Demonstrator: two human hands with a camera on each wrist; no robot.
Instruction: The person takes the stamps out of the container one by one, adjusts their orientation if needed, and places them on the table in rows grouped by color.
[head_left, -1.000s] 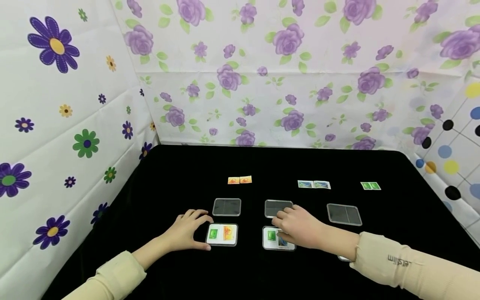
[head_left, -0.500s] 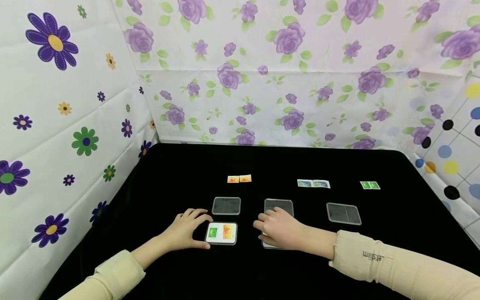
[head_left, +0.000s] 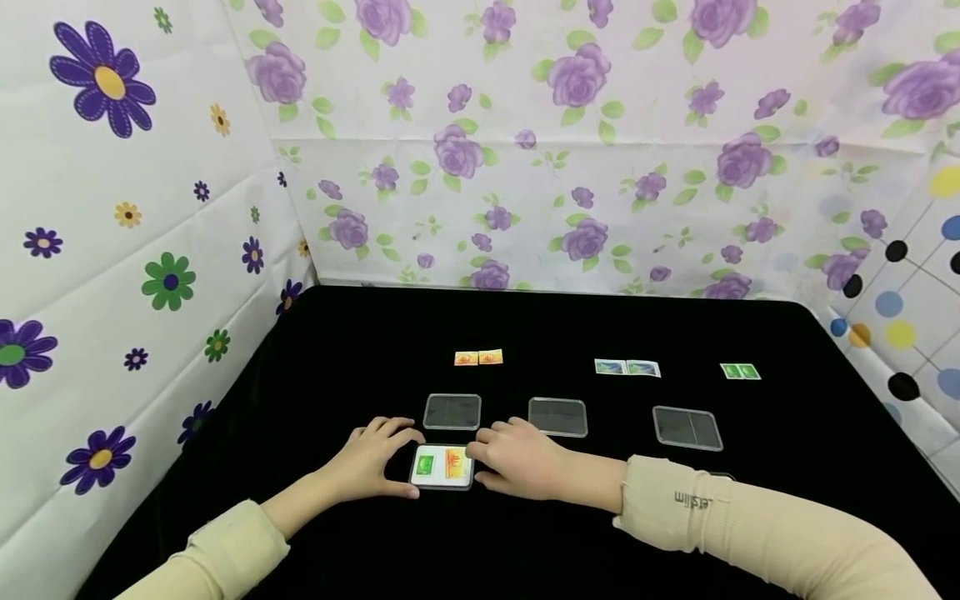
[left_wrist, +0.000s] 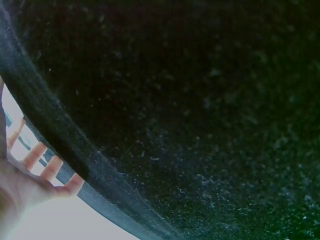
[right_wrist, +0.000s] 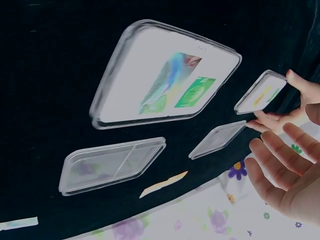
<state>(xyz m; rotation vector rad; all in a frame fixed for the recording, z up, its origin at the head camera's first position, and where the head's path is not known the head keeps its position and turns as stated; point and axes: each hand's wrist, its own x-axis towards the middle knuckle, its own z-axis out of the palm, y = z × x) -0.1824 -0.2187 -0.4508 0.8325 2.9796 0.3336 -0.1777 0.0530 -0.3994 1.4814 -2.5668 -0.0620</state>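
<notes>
A clear flat case (head_left: 442, 467) with a white insert, one green and one orange stamp-like picture lies at the front left. My left hand (head_left: 375, 462) spreads around its left side, thumb by the near corner and index finger by the far one. At its right edge is my right hand (head_left: 521, 458), fingers bent a little; whether they touch it I cannot tell. In the right wrist view my right hand (right_wrist: 295, 170) shows loosely bent fingers with nothing in them. A second filled case (right_wrist: 165, 75), with blue and green pictures, is hidden under that arm in the head view.
Behind stand three clear trays (head_left: 452, 412), all on the black cloth (head_left: 360, 350). Farther back lie paired stamp-like pieces: orange (head_left: 478, 357), blue (head_left: 627, 367) and green (head_left: 740, 371). Flowered sheets (head_left: 480, 208) hang at the back and left.
My right hand has moved left, from over the middle filled case to the right edge of the left one. The left hand has stayed in place.
</notes>
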